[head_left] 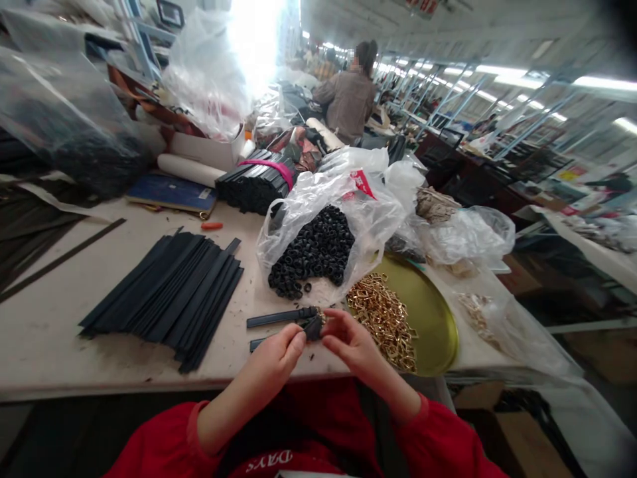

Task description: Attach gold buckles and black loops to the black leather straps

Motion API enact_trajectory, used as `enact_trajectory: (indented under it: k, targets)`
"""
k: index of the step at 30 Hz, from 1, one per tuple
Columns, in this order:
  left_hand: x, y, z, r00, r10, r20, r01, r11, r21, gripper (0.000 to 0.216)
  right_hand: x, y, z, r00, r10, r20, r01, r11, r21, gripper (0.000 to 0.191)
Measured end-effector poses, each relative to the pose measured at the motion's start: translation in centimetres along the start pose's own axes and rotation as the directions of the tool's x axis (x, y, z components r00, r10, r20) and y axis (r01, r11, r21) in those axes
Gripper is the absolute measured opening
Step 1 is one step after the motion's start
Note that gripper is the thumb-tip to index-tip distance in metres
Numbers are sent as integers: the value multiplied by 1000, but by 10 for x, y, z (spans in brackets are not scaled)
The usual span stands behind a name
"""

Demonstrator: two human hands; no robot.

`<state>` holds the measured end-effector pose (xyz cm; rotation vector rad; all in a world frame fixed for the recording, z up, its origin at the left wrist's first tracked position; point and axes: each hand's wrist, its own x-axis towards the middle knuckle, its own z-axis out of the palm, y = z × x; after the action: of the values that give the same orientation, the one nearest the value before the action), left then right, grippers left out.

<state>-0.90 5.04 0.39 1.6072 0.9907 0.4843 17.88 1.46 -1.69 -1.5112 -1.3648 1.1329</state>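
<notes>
My left hand (pixel 283 346) pinches a short dark strap (pixel 312 329) between thumb and fingers, near the table's front edge. My right hand (pixel 354 340) is curled at the strap's end, its fingertips at a small gold buckle (pixel 322 317) that they partly hide. Just beyond my hands lies another dark strap (pixel 279 318), with its end beside the buckle. A further strap end shows beneath my left hand. Ahead, an open clear plastic bag (pixel 378 211) holds many small black loops (pixel 318 249). Gold buckles (pixel 383 318) are heaped on a round gold tray (pixel 440 332) to the right.
A fanned pile of dark strips (pixel 164 292) lies on the left of the table (pixel 44 362). Behind are a blue notebook (pixel 172 192), an orange tool (pixel 212 226) and a strip bundle (pixel 256 182) in a pink band. A person (pixel 351 99) is farther back.
</notes>
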Motion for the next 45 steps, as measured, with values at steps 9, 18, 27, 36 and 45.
enact_trajectory:
  k: [9,18,27,36,45]
  targets:
    - [-3,1,15,1000,-19,22,21,996,-87,28,55,27,-91,978,-195,-77,10,412,-911,15]
    - [-4,12,19,998,27,-54,-31,998,-59,30,26,0,-63,987,-158,-26,110,787,-607,23]
    - [-8,21,21,984,67,-163,-52,994,91,17,-14,-38,2,975,-76,209,39,984,176,20]
    - [-34,30,34,955,64,-290,-24,990,139,16,-46,-33,16,981,-2,195,-112,811,574,38]
    - [-50,23,41,994,24,-110,-11,993,114,32,-55,-25,9,948,310,69,-215,468,857,33]
